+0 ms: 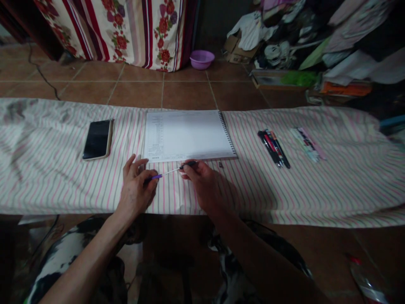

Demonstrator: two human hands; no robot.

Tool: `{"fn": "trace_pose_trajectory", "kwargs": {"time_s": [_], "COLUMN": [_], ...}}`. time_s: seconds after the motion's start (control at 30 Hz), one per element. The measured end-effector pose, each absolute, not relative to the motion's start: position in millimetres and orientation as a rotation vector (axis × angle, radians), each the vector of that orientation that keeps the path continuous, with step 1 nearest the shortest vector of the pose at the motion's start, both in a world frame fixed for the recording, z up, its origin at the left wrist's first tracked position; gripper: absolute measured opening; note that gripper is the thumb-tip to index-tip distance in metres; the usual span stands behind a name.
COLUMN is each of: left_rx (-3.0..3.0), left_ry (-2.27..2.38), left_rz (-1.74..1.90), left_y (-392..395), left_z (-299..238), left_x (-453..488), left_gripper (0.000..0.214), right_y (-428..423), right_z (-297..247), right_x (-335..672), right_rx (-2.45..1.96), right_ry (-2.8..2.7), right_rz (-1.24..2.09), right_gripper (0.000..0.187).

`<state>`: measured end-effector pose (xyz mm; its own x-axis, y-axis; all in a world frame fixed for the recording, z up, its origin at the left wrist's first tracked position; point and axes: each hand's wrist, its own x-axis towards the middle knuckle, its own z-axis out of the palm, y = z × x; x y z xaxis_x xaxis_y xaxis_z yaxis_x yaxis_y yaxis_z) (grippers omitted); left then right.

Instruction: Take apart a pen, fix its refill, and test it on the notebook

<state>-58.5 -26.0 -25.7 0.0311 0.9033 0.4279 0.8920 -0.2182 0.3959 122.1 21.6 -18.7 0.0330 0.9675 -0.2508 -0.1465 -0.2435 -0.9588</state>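
Observation:
My left hand pinches a purple pen piece between thumb and fingers, its other fingers curled above. A thin whitish rod, like a pen refill, runs from the purple piece toward my right hand. The right fingers are closed on a black pen piece at the rod's other end. Whether the pieces are joined I cannot tell. Just beyond both hands lies a spiral notebook, open to a mostly blank page with a printed column at left. A small dark piece rests near its lower edge.
On the striped cloth, a phone lies at left. Dark and red pens and a group of pale pens lie at right. Beyond are a purple basin, a floral curtain and piled clothes.

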Motion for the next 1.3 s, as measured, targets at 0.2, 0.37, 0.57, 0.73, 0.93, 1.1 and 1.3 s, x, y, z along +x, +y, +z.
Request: {"fn": "trace_pose_trajectory", "kwargs": {"time_s": [0.2, 0.37, 0.57, 0.73, 0.93, 1.1, 1.3], "left_rx": [2.262, 2.250, 2.265, 2.249, 2.192, 2.184, 2.203], "left_ry": [1.937, 1.934, 1.917, 1.915, 1.967, 1.969, 1.963], "left_rz": [0.988, 1.020, 1.053, 1.050, 1.046, 1.022, 0.958], "left_y": [-26, -25, -25, -25, -24, -24, -22], "left_z": [-28, -29, -30, -32, -29, -24, -23], "left_x": [-58, -55, -55, -56, -51, -45, -43], "left_gripper": [0.013, 0.012, 0.011, 0.012, 0.013, 0.011, 0.012], "right_y": [21, 22, 21, 21, 22, 21, 22], "right_z": [-19, -20, -21, -17, -16, -17, -16], "right_x": [123, 123, 122, 122, 121, 122, 122], "right_rx": [-1.301, -1.285, -1.267, -1.265, -1.278, -1.278, -1.270], "right_ry": [-0.960, -0.954, -0.954, -0.961, -0.955, -0.972, -0.968], "right_rz": [1.416, 1.427, 1.435, 1.438, 1.444, 1.439, 1.453], "right_gripper": [0.017, 0.016, 0.016, 0.016, 0.017, 0.017, 0.018]}}
